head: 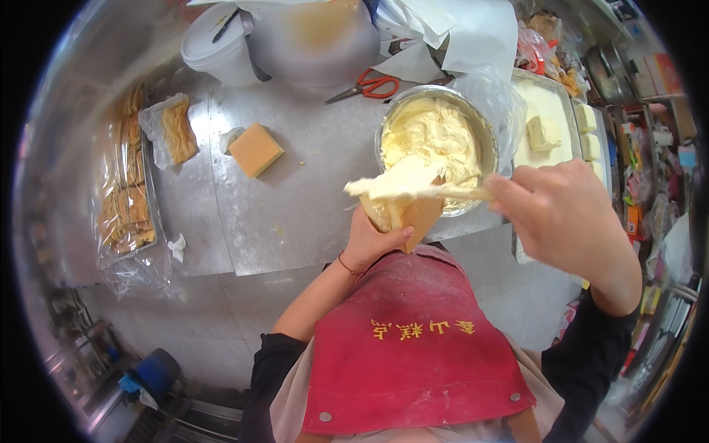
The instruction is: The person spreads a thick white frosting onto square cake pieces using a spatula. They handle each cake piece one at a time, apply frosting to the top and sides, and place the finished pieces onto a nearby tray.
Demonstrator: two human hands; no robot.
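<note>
My left hand (371, 238) grips a block of sponge cake (419, 224) with a flat tan face, held at the table's front edge. Pale yellow cream coats the face turned towards my left. In my right hand (559, 216) is the handle of a spatula (462, 192), slightly blurred. Its far end lies under a thick heap of cream (399, 180) at the top of the cake block. Right behind stands a metal bowl (492, 127) holding a large mass of whipped cream (435, 133).
Another square cake block (256, 149) sits on the metal table (288, 221). Red-handled scissors (368, 88) lie behind. A plastic-wrapped tray of baked pieces (130, 194) is at left. A tray with a pale block (543, 133) stands at right, a lidded white bucket (219, 50) at back.
</note>
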